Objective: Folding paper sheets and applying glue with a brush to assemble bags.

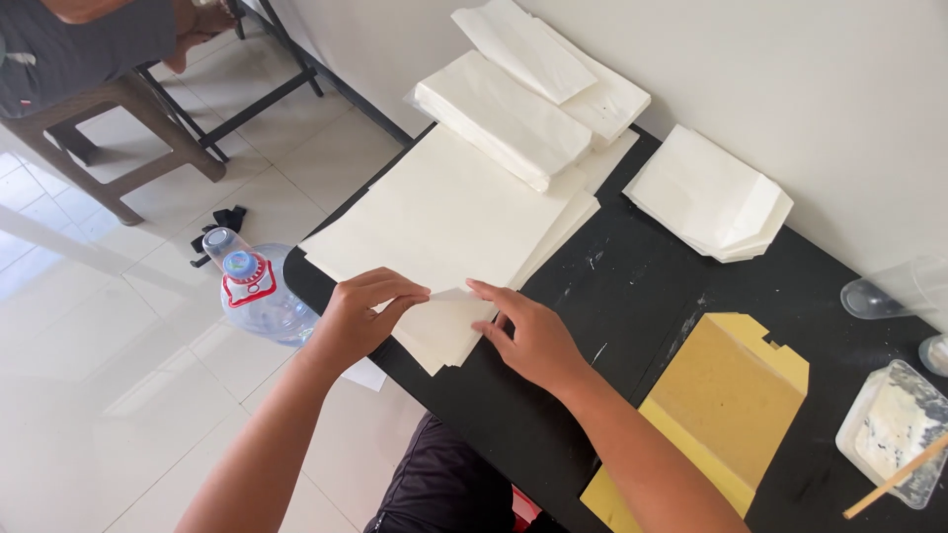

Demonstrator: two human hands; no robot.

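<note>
On the black tabletop (632, 286), the left hand (360, 316) pinches the near corner of the top sheet of paper (444, 212), fingers pressed together on a small folded flap. The right hand (528, 331) lies flat just beside it, fingers spread, seemingly holding the edge down. Folded paper bags (504, 114) rest behind; a yellow template (726, 395) lies to the right.

L hand (363, 314) curled pinching; R hand (528, 336) flat, fingers extended.
</note>
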